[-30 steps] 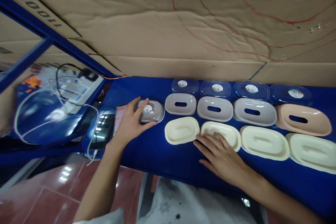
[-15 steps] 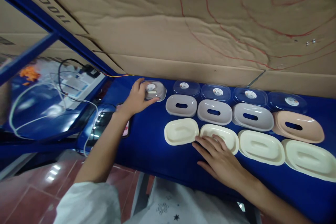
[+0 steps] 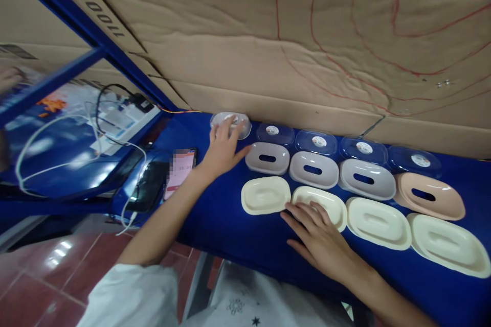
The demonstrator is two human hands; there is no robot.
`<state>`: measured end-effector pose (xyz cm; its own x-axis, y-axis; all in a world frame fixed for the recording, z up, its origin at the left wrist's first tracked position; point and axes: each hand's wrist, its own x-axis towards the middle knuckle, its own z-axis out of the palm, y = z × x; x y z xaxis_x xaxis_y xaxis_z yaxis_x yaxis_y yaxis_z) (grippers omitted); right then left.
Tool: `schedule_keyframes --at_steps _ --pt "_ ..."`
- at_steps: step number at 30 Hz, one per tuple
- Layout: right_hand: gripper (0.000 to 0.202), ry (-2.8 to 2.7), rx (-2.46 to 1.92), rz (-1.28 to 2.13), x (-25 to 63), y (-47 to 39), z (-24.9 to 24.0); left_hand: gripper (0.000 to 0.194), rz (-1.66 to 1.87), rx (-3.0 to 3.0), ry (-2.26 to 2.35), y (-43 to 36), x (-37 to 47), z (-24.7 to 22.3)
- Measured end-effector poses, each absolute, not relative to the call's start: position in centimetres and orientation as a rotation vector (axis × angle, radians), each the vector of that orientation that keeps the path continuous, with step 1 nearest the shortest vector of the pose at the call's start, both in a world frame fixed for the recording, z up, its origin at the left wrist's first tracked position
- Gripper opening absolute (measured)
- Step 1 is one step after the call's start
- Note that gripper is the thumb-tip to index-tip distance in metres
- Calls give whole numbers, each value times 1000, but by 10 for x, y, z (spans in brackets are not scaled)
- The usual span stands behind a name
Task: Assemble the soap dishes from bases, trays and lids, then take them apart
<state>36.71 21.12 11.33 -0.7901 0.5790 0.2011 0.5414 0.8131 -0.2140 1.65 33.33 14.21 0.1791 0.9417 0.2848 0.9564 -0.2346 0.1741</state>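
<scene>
My left hand [image 3: 222, 152] is open, its fingers spread over the near side of a clear-covered soap box [image 3: 244, 126] at the back of the blue table; contact is hard to make out. The thumb points at a grey slotted tray [image 3: 267, 158]. Fingers stretched out, my right hand [image 3: 320, 237] rests at the near edge of a cream oval dish [image 3: 333, 206], partly covering it. To its left lies another cream dish [image 3: 266, 195]. Several clear lids [image 3: 316, 142] with round stickers form the back row, behind the slotted trays, one of them peach [image 3: 429, 195].
A phone [image 3: 180, 171] with a lit screen lies left of my left forearm. Beyond it are white cables [image 3: 26, 163], a power strip [image 3: 126, 130] and a blue frame bar [image 3: 57, 82]. Cardboard [image 3: 230, 51] walls the back. Another person's hand [image 3: 9, 79] shows at far left.
My left hand has come off its grip around the soap box's sides and drawn back toward me, fingers now spread. My right hand stays on the cream dish. The camera view has shifted slightly.
</scene>
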Motion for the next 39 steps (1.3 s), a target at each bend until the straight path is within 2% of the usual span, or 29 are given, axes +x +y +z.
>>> schedule_keyframes --at_steps 2,5,8,13,17,23,27,33,39 --pt "50 -2748 -862 210 367 211 113 71 -545 -2645 -1706 311 31 143" --pt "49 -2766 -875 215 367 211 114 77 -502 -2861 -1592 287 46 139" --pt "49 -2782 -880 229 366 211 116 81 -465 -2859 -1649 278 52 132" --pt "49 -2785 -882 234 366 211 117 73 -541 -2691 -1726 259 59 133" --pt "49 -2783 -888 226 366 211 116 74 -544 -2605 -1819 220 74 129" --pt "44 -2780 -827 224 367 211 118 56 -413 -2649 -1967 187 72 107" --pt "44 -2757 -814 222 368 214 118 45 -399 -2846 -1788 193 56 115" --pt "42 -2738 -839 207 367 215 114 53 -507 -2815 -1652 240 46 132" --pt "42 -2766 -802 227 367 214 116 79 -419 -2868 -1771 305 41 134"
